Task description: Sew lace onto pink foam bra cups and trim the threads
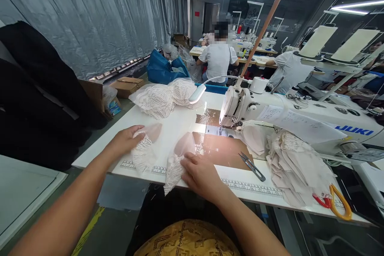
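Note:
On the left of the white sewing table (99, 148), my left hand (127, 140) is closed on the edge of a small white lace fabric piece (143, 152) with a sheer beige part. My right hand (199, 172) grips a second, similar lace piece (175, 168), its fingers bent over the right edge and the lower tip hanging past the table's front edge. Part of each piece is hidden under the fingers. To the right of my right hand, thread snips (252, 166) lie on a brown plate (219, 150) in front of the sewing machine needle.
Stacked lace pieces (159, 100) lie at the table's back left. A white JUKI sewing machine (288, 112) stands on the right, with a pile of beige pieces (294, 164) and orange-handled scissors (340, 202) before it. A person (219, 60) sits at a table ahead.

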Demonstrator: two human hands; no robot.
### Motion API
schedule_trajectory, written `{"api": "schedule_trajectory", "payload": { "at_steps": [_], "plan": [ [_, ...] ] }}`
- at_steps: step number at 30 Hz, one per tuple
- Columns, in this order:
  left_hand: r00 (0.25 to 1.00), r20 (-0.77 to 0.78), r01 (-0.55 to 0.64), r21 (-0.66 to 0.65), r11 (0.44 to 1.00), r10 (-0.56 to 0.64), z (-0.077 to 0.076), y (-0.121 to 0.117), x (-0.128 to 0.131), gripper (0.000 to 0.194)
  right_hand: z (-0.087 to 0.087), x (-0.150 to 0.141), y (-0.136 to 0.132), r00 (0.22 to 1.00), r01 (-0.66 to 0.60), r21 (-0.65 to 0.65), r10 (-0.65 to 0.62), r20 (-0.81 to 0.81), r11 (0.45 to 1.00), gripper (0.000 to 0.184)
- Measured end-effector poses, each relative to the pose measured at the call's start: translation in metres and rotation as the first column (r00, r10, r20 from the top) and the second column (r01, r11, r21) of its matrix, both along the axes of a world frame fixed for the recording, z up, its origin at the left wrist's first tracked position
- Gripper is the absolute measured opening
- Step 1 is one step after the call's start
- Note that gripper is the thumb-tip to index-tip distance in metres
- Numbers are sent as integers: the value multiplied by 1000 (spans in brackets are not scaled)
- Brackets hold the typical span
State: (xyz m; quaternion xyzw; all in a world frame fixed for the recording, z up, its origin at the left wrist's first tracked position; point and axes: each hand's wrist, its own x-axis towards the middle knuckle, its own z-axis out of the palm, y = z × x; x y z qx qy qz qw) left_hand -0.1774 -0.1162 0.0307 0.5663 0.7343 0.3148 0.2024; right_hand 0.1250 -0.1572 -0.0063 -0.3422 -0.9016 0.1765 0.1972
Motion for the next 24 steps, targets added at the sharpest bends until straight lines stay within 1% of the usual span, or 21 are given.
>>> {"api": "schedule_trajectory", "payload": {
  "at_steps": [1,2,3,5,7,8,9,10,12,14,16,18,20,22,24],
  "plan": [
    [986,-166,2,-51,999,-10,-3,2,-5,56,-1,0,0,1000,-1,10,1,10,1000,33],
    [950,-311,-2,-81,997,-23,-5,3,-9,57,-1,0,0,1000,1,17,-2,11,1000,31],
    [909,-415,7,-75,997,-38,-6,2,-10,56,-2,0,0,1000,5,23,-6,5,1000,29],
    [838,-544,68,16,998,-48,-7,0,-6,53,-2,1,0,1000,12,33,-11,-5,999,28],
    [811,-581,159,105,982,-70,-8,-1,10,49,-3,1,0,1000,14,41,-14,-8,999,26],
    [815,-570,213,123,969,-107,-9,-1,22,47,-3,1,0,1000,15,46,-15,-11,999,26],
    [819,-548,273,112,955,-170,-10,0,36,44,-3,1,0,1000,15,51,-14,-16,999,26],
    [815,-527,332,84,940,-241,-11,1,52,42,-4,1,0,1000,14,56,-13,-21,998,26],
    [770,-520,422,-20,906,-370,-15,2,83,33,-4,1,-1,999,10,68,-8,-36,998,28],
    [721,-543,452,-104,886,-431,-19,3,109,26,-4,3,-2,999,0,76,4,-53,997,34],
    [697,-547,469,-140,872,-463,-22,2,122,24,-4,6,-3,998,-18,80,23,-63,997,43],
    [725,-502,484,-116,867,-471,-23,1,125,24,-3,9,-4,997,-34,82,40,-68,996,49],
    [804,-363,489,-46,871,-470,-25,0,121,26,-3,10,-5,997,-25,88,30,-66,996,53],
    [876,-116,475,46,879,-467,-25,-3,116,31,-2,9,-5,999,2,99,3,-50,995,51],
    [887,149,424,113,898,-438,-25,-7,116,36,-3,7,-4,1000,18,118,-19,4,993,36]
  ]
}}
